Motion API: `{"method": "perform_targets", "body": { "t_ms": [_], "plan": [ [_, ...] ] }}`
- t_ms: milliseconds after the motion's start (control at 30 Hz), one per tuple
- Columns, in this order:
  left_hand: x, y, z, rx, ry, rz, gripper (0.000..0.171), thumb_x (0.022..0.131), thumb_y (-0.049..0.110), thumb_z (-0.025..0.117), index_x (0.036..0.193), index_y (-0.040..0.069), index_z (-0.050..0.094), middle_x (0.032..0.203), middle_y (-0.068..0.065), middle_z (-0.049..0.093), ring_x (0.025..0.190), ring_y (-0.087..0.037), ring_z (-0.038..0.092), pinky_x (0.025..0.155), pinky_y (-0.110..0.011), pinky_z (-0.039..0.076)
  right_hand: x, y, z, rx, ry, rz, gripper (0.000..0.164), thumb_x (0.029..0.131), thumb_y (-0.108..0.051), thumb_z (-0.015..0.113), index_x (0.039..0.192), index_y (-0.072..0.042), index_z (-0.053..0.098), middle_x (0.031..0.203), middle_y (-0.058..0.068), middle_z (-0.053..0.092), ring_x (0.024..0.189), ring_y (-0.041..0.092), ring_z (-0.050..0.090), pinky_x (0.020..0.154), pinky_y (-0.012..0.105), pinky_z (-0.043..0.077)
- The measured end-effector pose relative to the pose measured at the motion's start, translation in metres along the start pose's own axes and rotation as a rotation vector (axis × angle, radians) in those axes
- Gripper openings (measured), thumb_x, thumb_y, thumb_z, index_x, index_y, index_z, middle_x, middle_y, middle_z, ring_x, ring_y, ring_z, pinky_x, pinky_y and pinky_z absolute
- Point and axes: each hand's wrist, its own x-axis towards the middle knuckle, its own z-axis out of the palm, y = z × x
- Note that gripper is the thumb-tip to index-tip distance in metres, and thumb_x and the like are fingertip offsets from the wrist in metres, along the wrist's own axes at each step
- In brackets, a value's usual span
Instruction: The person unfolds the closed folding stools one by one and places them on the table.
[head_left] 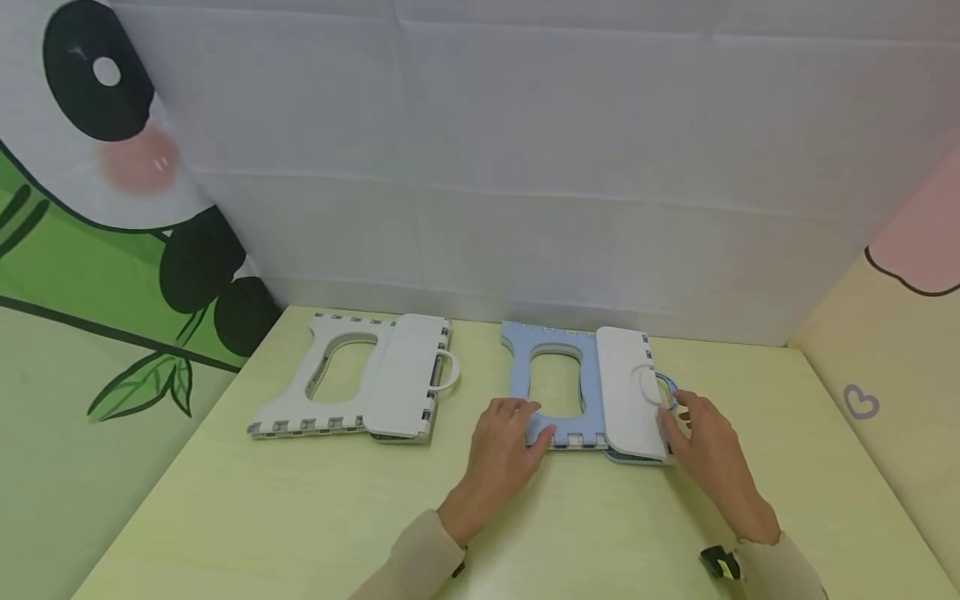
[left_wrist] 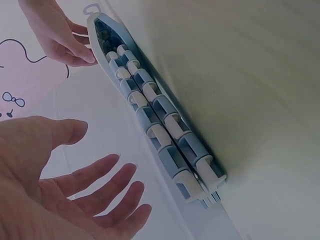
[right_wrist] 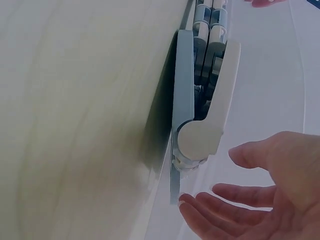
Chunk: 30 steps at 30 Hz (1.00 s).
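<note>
A folded blue-and-white step stool [head_left: 591,371] lies flat on the table, its white panel [head_left: 624,392] at the right end. My left hand [head_left: 501,450] is at its lower left corner, fingers spread; in the left wrist view the fingers are loosely bent and apart from the hinged edge [left_wrist: 150,110]. At the other end, my right hand [head_left: 708,446] has its fingertips right by the blue ring handle [head_left: 671,402]. The right wrist view shows the thumb apart from the fingers, beside the stool's white rounded end [right_wrist: 197,142].
To the left lies a second folded step stool [head_left: 401,375], white and grey, with a white ring handle [head_left: 453,372]. Both stools sit near the table's [head_left: 600,525] back edge, against a white cloth backdrop [head_left: 525,167]. Printed side walls stand left and right.
</note>
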Motion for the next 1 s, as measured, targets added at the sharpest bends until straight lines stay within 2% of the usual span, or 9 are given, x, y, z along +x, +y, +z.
{"method": "perform_targets", "body": {
  "t_ms": [233,467,767,1000],
  "plan": [
    [0.002,0.004,0.004,-0.008,-0.020,0.002,0.026,0.088,0.021,0.082,0.105,0.002,0.076,0.098,-0.011,0.072,0.096,-0.029,0.065,0.085,-0.042,0.056,0.005,0.001,-0.001,0.012,-0.068,0.063,0.041,0.102,-0.012,0.063,0.130,0.017,0.054,0.118,0.035,0.060,0.101,0.048,0.066,0.082,0.061,0.057],
    [0.004,0.007,0.010,-0.008,-0.037,0.005,0.026,0.088,0.021,0.082,0.105,0.003,0.076,0.100,-0.011,0.072,0.097,-0.028,0.065,0.085,-0.042,0.056,0.009,0.003,-0.001,0.025,-0.090,0.093,0.043,0.103,-0.012,0.061,0.132,0.018,0.051,0.119,0.036,0.059,0.102,0.049,0.065,0.083,0.061,0.057],
    [0.007,0.011,0.015,-0.007,-0.090,0.008,0.027,0.090,0.023,0.080,0.108,0.003,0.075,0.103,-0.011,0.072,0.100,-0.029,0.064,0.087,-0.042,0.055,0.015,0.007,0.002,0.024,-0.132,0.155,0.047,0.105,-0.016,0.058,0.136,0.018,0.048,0.120,0.037,0.058,0.104,0.050,0.063,0.083,0.060,0.057],
    [0.007,0.013,0.020,-0.011,-0.087,0.027,0.028,0.089,0.024,0.082,0.106,0.002,0.075,0.103,-0.012,0.072,0.097,-0.028,0.064,0.086,-0.040,0.054,0.019,0.009,0.003,0.033,-0.140,0.167,0.046,0.105,-0.014,0.055,0.137,0.018,0.046,0.119,0.036,0.057,0.105,0.049,0.063,0.082,0.058,0.058]
  ]
}}
